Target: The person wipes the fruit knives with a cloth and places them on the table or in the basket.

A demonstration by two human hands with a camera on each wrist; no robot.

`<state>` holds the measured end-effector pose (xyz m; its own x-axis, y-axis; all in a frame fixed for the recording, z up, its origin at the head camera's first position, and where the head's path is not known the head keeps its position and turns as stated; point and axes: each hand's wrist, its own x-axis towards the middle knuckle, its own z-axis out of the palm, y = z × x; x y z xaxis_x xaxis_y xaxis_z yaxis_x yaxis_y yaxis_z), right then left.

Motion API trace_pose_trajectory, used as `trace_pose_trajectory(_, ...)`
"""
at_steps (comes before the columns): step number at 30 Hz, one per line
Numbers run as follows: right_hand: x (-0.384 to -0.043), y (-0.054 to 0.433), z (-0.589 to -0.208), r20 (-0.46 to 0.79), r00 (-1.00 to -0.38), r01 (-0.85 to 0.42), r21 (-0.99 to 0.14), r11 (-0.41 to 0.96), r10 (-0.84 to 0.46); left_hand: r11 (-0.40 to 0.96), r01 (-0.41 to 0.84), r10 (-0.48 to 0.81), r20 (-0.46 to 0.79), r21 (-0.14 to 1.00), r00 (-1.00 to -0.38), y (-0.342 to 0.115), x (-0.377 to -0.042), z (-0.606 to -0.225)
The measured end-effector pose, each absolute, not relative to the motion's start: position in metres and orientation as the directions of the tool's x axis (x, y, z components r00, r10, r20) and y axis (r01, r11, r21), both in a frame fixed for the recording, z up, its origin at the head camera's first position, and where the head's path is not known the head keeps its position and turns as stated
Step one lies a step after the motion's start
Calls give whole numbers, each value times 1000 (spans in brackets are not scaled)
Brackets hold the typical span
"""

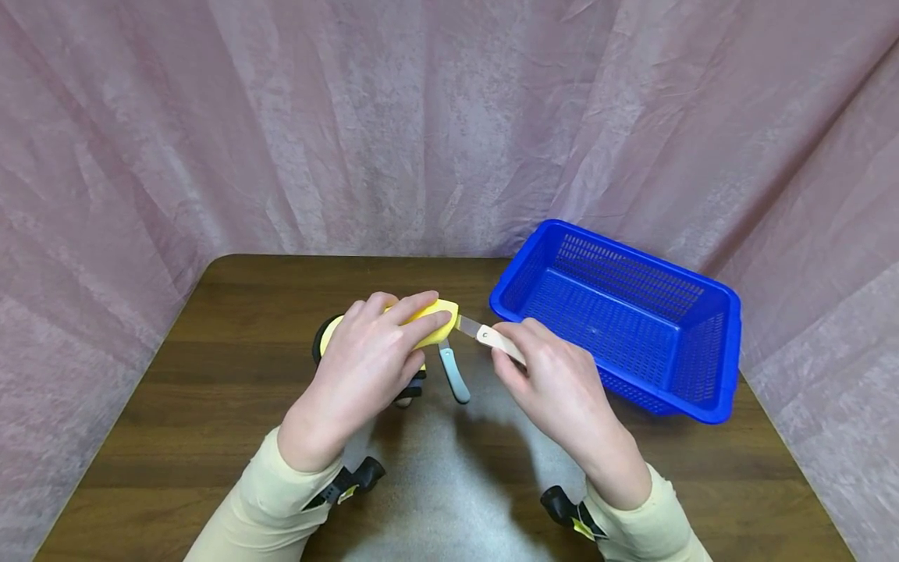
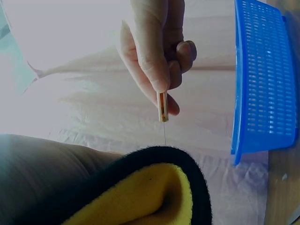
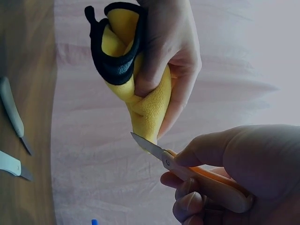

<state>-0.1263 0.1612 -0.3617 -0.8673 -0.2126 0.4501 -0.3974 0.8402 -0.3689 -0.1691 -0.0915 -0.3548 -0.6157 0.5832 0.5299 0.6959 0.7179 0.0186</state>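
Pinches one fuzzy, black-edged yellow cloth (image 3: 157,101) above wood-grained table (image 1: 246,312) in curled fingers of left hand (image 1: 368,351); grips one pale-handled knife (image 3: 208,185) in bent fingers of right hand (image 1: 562,386), blade against cloth. Has two more knives (image 3: 12,107) below, one perforated plastic basket (image 1: 727,359) nearby.

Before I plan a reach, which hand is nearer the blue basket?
Right. The right hand is by the near left side of the blue basket; the left hand is farther left, holding the yellow cloth.
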Motion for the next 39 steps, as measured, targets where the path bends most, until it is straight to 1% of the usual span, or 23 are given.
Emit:
trace_pose_trajectory(24,-126,163,-360,448,-869,-397,-376,837,-210,745,666,563,504,35,-655,-101,-176,-355)
trace_pose_trajectory(32,-125,164,-359,443,-873,-391,-380,838,-205,750,660,557,504,35,-660,-104,-178,-355)
trace_pose_trajectory(39,-124,164,-359,443,-874,-384,-381,841,-198,771,635,535,500,41,-681,-107,-180,-355)
